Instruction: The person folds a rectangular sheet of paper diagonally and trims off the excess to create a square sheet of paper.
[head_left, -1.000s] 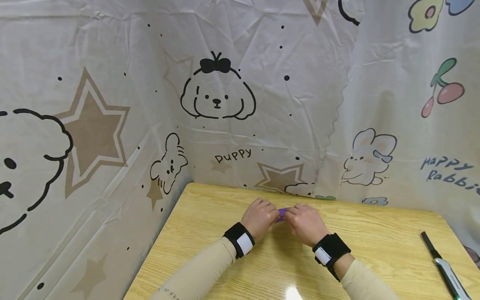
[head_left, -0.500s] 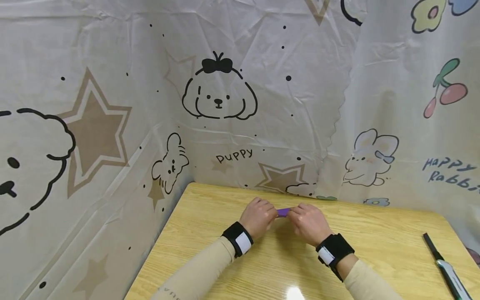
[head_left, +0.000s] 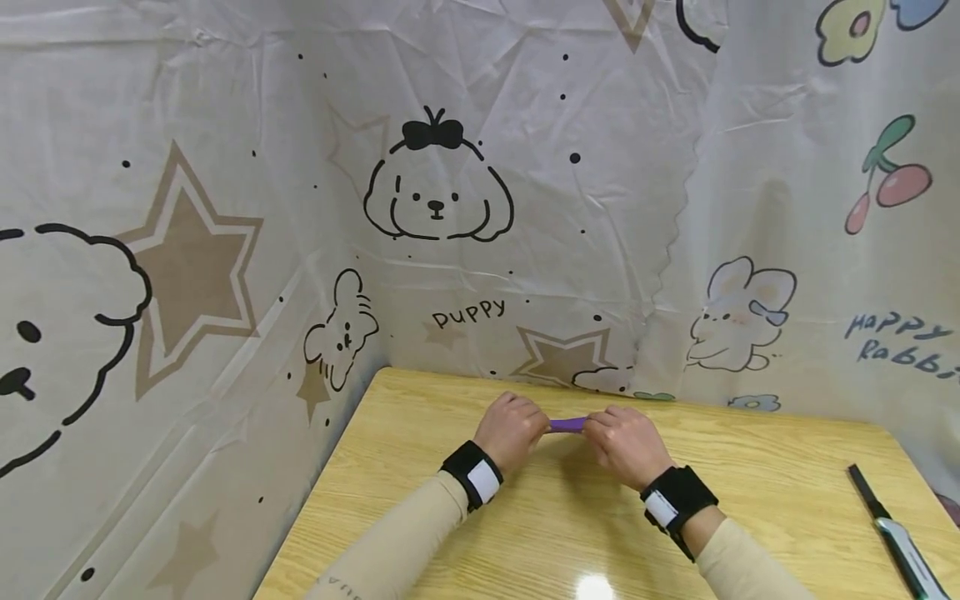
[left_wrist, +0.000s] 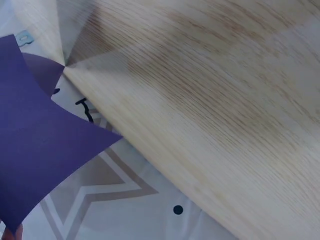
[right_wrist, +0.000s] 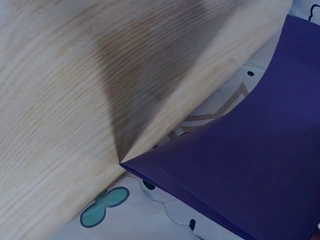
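Both hands hold one piece of folded purple paper (head_left: 567, 425) near the table's far edge. My left hand (head_left: 512, 431) grips its left side, and my right hand (head_left: 628, 446) pinches the right side. Only a narrow strip shows between them in the head view. Seen from the left wrist, the paper (left_wrist: 45, 145) has curved edges and sharp points, with a fingertip (left_wrist: 17, 232) at its lower corner. In the right wrist view the paper (right_wrist: 250, 150) tapers to a point touching down near the table edge, with layered folds along its lower side.
A knife-like tool (head_left: 892, 533) with a black blade or tip and a green-and-grey handle lies at the table's right. Behind the wooden table (head_left: 420, 417) hangs a printed cloth (head_left: 300, 208), which also covers the left side.
My hands have drawn slightly apart, the right one moving right and the left one a little left. More of the purple paper shows between them.
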